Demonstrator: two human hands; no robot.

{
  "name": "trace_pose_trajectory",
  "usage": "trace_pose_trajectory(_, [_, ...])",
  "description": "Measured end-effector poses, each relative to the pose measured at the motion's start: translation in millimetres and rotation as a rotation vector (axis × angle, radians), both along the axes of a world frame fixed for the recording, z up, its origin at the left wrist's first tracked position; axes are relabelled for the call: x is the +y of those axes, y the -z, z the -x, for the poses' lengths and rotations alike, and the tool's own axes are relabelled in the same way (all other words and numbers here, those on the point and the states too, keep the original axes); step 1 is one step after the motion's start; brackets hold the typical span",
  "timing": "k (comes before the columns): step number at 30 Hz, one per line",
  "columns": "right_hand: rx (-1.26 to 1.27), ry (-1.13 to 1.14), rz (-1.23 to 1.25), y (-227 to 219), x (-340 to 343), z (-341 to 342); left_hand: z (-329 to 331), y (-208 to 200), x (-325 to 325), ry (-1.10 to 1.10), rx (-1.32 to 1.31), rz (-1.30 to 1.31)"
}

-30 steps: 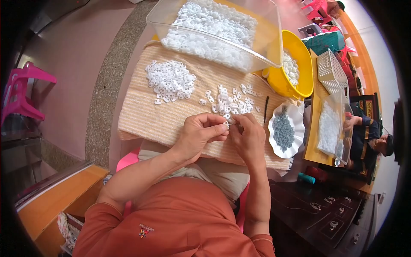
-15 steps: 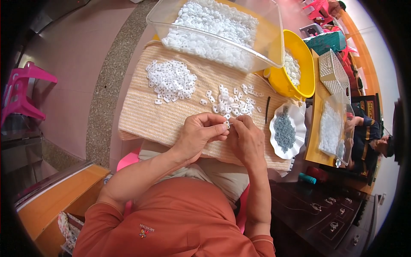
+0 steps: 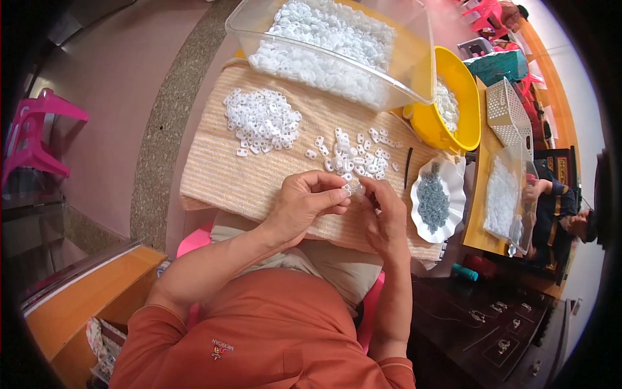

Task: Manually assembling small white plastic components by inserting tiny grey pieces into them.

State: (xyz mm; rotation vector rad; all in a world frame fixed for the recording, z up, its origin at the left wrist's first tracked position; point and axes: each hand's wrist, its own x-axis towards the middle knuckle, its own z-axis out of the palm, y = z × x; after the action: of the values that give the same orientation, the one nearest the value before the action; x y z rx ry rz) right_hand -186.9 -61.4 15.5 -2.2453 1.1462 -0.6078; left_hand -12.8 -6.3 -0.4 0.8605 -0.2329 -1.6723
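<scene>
My left hand pinches a small white plastic piece with holes between thumb and fingertips. My right hand is just right of it, fingers loosely curled and parted, with nothing visible in them. Beyond both hands, loose white pieces are scattered on the striped cloth. A bigger pile of white pieces lies farther left. To the right of my right hand stands a white dish with a wavy rim, holding many small grey parts.
A large clear bin of white pieces stands at the far side. Right of it are a yellow tub and a perforated basket. A thin black strip lies by the dish. Another person's hand is at a clear box.
My right hand has drawn back to the right from the white piece, its fingers loosening. My left hand still pinches the piece at nearly the same place.
</scene>
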Motion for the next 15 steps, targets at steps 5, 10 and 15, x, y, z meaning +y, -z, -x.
trace_pose_trajectory(5, [-0.185, 0.097, -0.294, 10.5, 5.9, 7.7, 0.8, 3.2, 0.2, 0.017, -0.024, 0.005])
trace_pose_trajectory(10, [-0.292, 0.205, -0.434, 22.0, 8.9, 11.3, 2.0, 5.1, -0.3, 0.043, -0.061, 0.032])
trace_pose_trajectory(15, [-0.599, 0.161, -0.622, 28.2, 9.5, 14.8, 2.2, 4.7, 0.0, 0.048, -0.065, 0.032])
